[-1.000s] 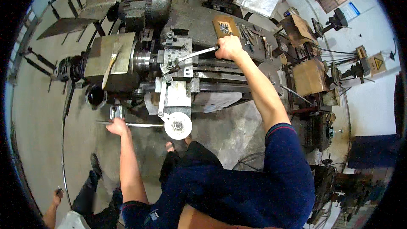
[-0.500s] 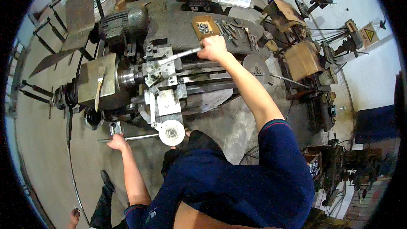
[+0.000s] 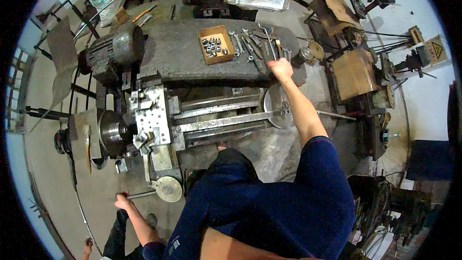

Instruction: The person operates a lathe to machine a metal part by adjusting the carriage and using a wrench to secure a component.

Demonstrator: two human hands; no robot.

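Observation:
My left hand (image 3: pixel 123 201) is closed around the end of a metal bar handle (image 3: pixel 144 194). That bar runs to a round pale disc (image 3: pixel 169 189) at the near end of the lathe's cross slide. Farther up, my right hand (image 3: pixel 280 69) grips a long bent-ended wrench (image 3: pixel 268 41) at its near end. The wrench points away from me, over the right end of the dark bench top. Loose wrenches and other hand tools (image 3: pixel 251 46) lie to its left. The holed tool-post plate (image 3: pixel 153 115) sits left of the lathe bed, with no hand on it.
A cardboard box (image 3: pixel 215 43) of small metal parts stands on the bench. An electric motor (image 3: pixel 118 50) is at the left, and a brush (image 3: pixel 87 147) lies on the headstock cover (image 3: pixel 77 132). Another person's leg (image 3: pixel 115 236) shows at lower left. More machines line the right wall.
My right hand has carried the wrench off the tool post, rightward to the bench tools. My left hand still holds the bar. The whole view has shifted.

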